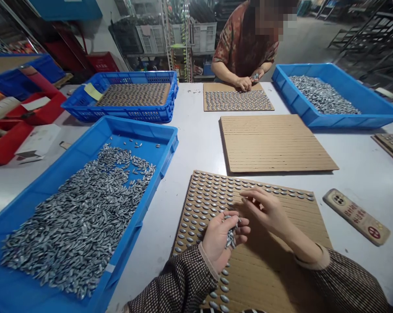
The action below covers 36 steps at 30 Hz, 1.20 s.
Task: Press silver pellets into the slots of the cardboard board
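Nearest the wearer, a checked left sleeve (179, 278) is hanging low over the grooved cardboard sheet (264, 278), just behind the left grip (219, 241); a dragging cuff could be nudging the laid pieces (224, 288) out of line; the left grip itself is cupping a small heap of metal pieces (229, 238), thumb lying over them and fingers half curled, so a loosening thumb or a tilting palm could be spilling some onto the sheet below it; ahead of it and to its right, the right grip (271, 211) is hovering over the sheet with its thumb and forefinger tips close together, though I cannot tell whether a piece is sitting between them; a clumsy fingertip there could be knocking the neighbouring rows; well left of the left grip, a blue tray (140, 130) is holding a loose pile (85, 217), and a swinging left elbow might be bumping its wall; beyond both grips, a stack of bare cardboard (274, 143) is lying on the bench (199, 148), near enough that an overreaching right grip could be shifting it; farthest off, a co-worker's hand (245, 83) is working over another sheet (211, 88), where a jolted bench could be disturbing those rows too.
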Tool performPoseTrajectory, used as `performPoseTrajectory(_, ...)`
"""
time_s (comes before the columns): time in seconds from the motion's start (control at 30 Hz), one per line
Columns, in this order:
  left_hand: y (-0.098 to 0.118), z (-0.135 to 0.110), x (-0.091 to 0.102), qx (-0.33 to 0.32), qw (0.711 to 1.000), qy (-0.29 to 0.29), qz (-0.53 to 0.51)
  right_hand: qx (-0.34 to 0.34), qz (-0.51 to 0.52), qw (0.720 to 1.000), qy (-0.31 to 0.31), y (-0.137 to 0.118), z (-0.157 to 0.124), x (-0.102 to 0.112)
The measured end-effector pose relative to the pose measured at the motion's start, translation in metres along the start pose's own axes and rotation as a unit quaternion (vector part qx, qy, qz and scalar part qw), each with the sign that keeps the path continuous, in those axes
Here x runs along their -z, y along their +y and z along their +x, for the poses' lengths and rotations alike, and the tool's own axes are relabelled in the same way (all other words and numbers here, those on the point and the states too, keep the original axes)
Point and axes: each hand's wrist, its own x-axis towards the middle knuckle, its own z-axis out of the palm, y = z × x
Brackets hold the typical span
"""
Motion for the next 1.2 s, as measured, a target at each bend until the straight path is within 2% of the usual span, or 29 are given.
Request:
performPoseTrajectory(0.1,-0.003,0.001,0.001,-0.015,1.000,-0.016,0.007,-0.020,0.101,0.993,-0.054,-0.024,-0.012,0.013)
performPoseTrajectory(0.2,-0.005,0.002,0.002,-0.029,0.999,-0.027,0.020,-0.017,0.129,0.987,-0.095,-0.039,-0.019,0.020)
performPoseTrajectory(0.33,-0.006,0.002,0.002,-0.037,0.998,-0.039,0.024,-0.010,0.149,0.983,-0.109,-0.042,-0.021,0.024)
performPoseTrajectory(0.5,-0.006,0.004,0.001,-0.023,0.997,-0.069,0.021,-0.035,0.177,0.977,-0.116,-0.040,-0.020,0.024)
performPoseTrajectory(0.77,-0.006,0.003,0.000,0.027,0.995,-0.091,0.031,0.034,0.097,0.994,-0.042,-0.033,-0.030,0.021)
performPoseTrajectory(0.9,-0.007,0.003,0.002,0.048,0.995,-0.076,0.050,0.068,0.069,0.994,-0.053,-0.031,-0.036,0.022)
performPoseTrajectory(1.1,-0.009,0.002,0.001,0.084,0.993,-0.066,0.052,0.149,-0.048,0.985,-0.069,-0.033,-0.046,0.027)
performPoseTrajectory(1.2,-0.003,0.001,-0.001,0.120,0.991,-0.063,0.020,0.140,-0.054,0.987,-0.053,-0.024,-0.046,0.028)
